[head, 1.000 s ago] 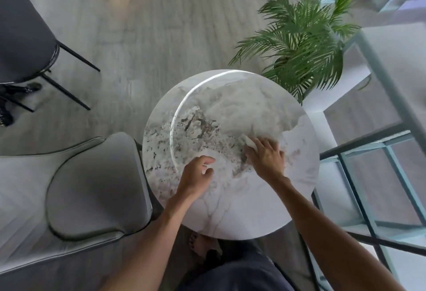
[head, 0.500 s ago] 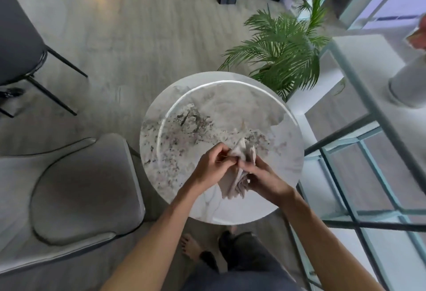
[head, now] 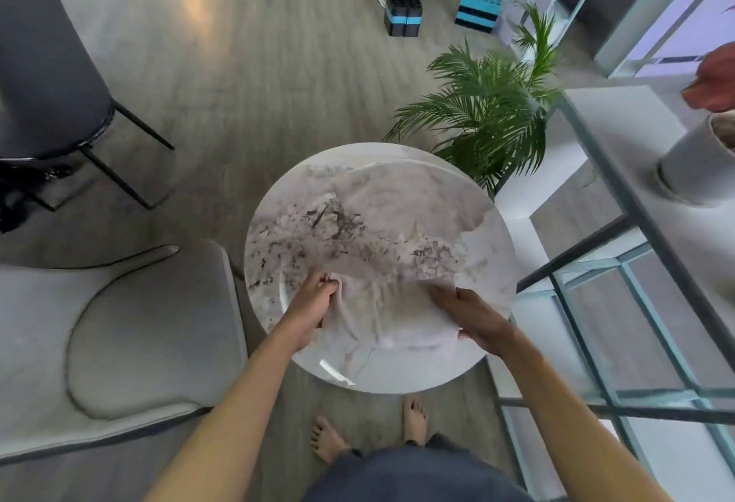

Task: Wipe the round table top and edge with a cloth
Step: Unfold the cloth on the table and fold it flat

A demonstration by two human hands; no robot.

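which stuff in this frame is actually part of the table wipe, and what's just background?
In the job:
round table
cloth, spread between both hands
left hand
right hand

Just around:
palm plant
light chair
dark chair
white shelf with grey pot
blue-and-black blocks

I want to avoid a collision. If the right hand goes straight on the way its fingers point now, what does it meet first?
The right hand points left across the cloth, so it would likely meet the left hand first, which grips the cloth's other end.
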